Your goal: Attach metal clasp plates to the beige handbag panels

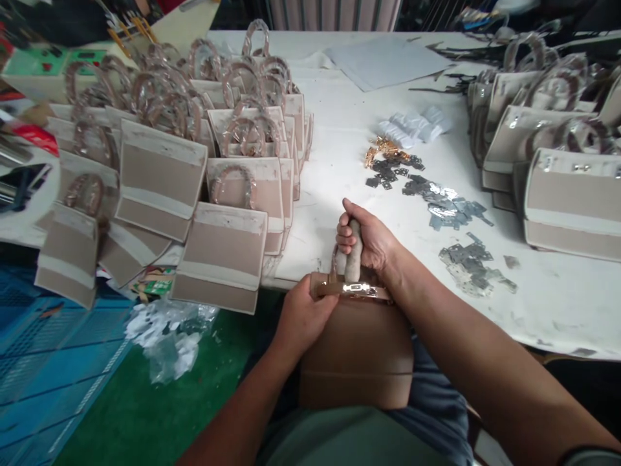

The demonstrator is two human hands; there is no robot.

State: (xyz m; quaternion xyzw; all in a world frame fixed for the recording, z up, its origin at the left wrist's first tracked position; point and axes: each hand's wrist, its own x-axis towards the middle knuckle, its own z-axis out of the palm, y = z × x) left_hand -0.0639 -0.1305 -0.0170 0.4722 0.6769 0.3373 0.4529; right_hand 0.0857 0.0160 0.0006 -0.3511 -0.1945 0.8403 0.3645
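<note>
With right hand (369, 238) curled round the pale handle (354, 259) and left hand (301, 318) clamped on the top of the brown bag (359, 349) over the lap (439, 395), brace firmly and hold the metal clasp (358, 288) level near the tabletop (317, 213).

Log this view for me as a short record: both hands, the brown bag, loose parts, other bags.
left hand: holds the top edge of the brown bag, at its left end
right hand: closed around a pale, rod-like piece; what it is, unclear
brown bag: over the lap, metal clasp at its top
loose parts: gold-coloured pieces, dark plates, silvery plates, all on the white table
other bags: left group, right group
</note>
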